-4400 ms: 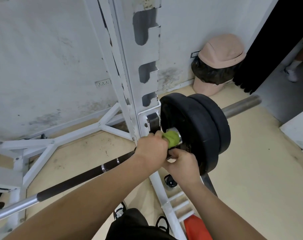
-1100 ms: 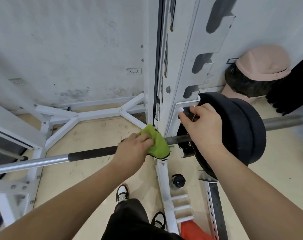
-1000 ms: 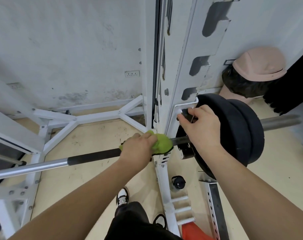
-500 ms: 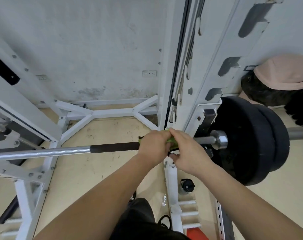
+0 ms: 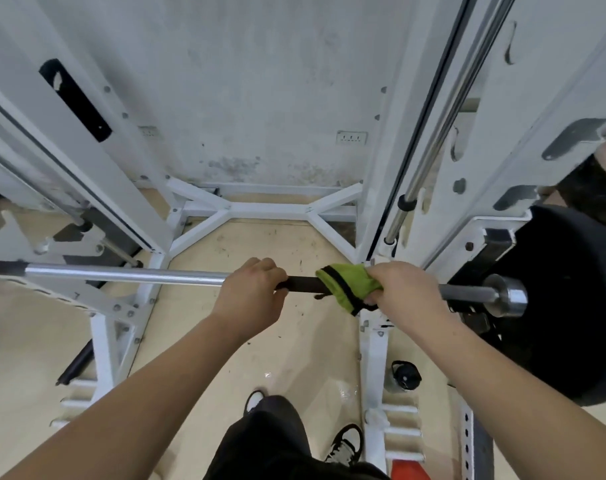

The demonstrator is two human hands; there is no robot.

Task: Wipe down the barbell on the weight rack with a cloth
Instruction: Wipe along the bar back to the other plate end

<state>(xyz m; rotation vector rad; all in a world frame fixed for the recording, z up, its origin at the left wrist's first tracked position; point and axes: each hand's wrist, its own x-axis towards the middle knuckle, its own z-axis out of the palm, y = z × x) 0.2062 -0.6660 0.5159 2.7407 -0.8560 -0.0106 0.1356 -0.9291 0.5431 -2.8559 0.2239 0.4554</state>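
— Why is the left hand [image 5: 251,292] curled bare round the barbell [image 5: 121,274]?
— Probably to steady the bar, which lies level across the rack [image 5: 374,341]. The right hand [image 5: 403,292] clutches the green cloth [image 5: 344,284], bunched over the shaft just inside the black plate [image 5: 571,306], placed for rubbing along it.

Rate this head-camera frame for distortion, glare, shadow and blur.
Head view: the wide-angle lens splays the white rack uprights outward; glare streaks the chrome section of the barbell; light is soft and even, shadows faint; the black weight plate at the right edge shows almost no detail; the green cloth, left hand and right hand are sharp, without motion blur.
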